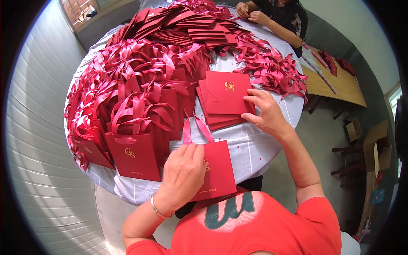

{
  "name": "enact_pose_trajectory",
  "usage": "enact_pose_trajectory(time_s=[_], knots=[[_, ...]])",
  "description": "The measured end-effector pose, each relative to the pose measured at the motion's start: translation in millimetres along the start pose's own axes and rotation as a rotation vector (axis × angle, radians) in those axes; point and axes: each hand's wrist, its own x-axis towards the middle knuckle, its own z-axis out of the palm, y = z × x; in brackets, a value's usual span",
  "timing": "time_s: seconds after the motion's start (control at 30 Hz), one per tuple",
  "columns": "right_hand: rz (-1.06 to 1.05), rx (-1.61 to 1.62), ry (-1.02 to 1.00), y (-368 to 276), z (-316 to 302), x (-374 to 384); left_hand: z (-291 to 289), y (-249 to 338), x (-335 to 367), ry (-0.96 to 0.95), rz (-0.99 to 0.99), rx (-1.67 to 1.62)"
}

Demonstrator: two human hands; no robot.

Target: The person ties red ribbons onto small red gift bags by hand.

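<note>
A red paper gift bag (pixel 219 170) with pink ribbon handles lies at the table's near edge, in front of my body. My left hand (pixel 184 174) is closed over its upper left part, fingers curled, with the fingertips hidden from view. Farther off and to the right is a small stack of flat red bags without visible handles; the top bag (pixel 229 95) has a gold emblem. My right hand (pixel 267 111) rests at that bag's right edge. Its fingertips touch the bag, and thumb and fingers are spread apart.
Upright red bags (pixel 134 155) with ribbons crowd the left of the round, cloth-covered table (pixel 250 144). Behind them lie piled flat bags (pixel 204 32); loose pink ribbons (pixel 272 70) heap at the right. Another person's hands (pixel 253 12) are at the far edge. A wooden table (pixel 340 89) stands right.
</note>
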Motion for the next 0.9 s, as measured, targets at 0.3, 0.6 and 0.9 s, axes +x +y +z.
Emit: enact_pose_trajectory(time_s=[0.3, 0.6, 0.9], knots=[[0.042, 0.131, 0.142, 13, 2, -17, 6, -13, 25, -0.139, 0.128, -0.017], [-0.067, -0.239, 0.305, 77, -6, 25, 14, -24, 34, -0.106, 0.037, -0.266], [-0.190, -0.209, 0.225, 82, -8, 58, 31, -33, 32, -0.034, -0.062, -0.426]])
